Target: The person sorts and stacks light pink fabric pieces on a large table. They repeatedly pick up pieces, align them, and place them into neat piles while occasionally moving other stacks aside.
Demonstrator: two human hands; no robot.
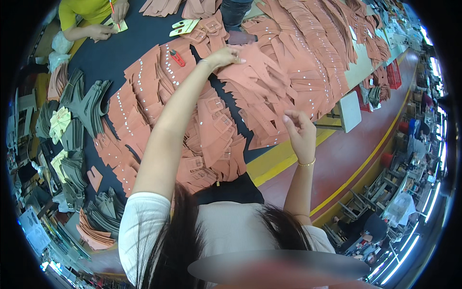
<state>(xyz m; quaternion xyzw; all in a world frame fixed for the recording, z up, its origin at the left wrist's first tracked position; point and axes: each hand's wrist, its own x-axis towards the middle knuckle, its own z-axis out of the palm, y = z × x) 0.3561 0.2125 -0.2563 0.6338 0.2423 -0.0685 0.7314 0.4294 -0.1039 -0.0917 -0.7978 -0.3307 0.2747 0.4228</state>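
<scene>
Salmon-pink, leather-like cut pieces (pixel 250 67) lie overlapped in a fan on the dark table, several with strap-like ends. At the far end of this fan is my left hand (pixel 224 57), its fingers bent round the edge of a pink piece. My right hand (pixel 301 130) hovers beside the near right edge of the fan, thumb and fingers apart, with nothing in it. Nearer my body, more pink pieces with square buckle-like frames (pixel 221 123) lie in a heap. Rows of small white labels dot the pink pieces (pixel 132 113) to the left.
Red-handled thread snips (pixel 177 58) rest on the pink pieces. Across the table, a person in yellow (pixel 91 17) writes on a slip. Grey-green pieces (pixel 84 98) are stacked at left, and yellow slips (pixel 184 27) lie at the back. Red crates (pixel 393 74) stand at right.
</scene>
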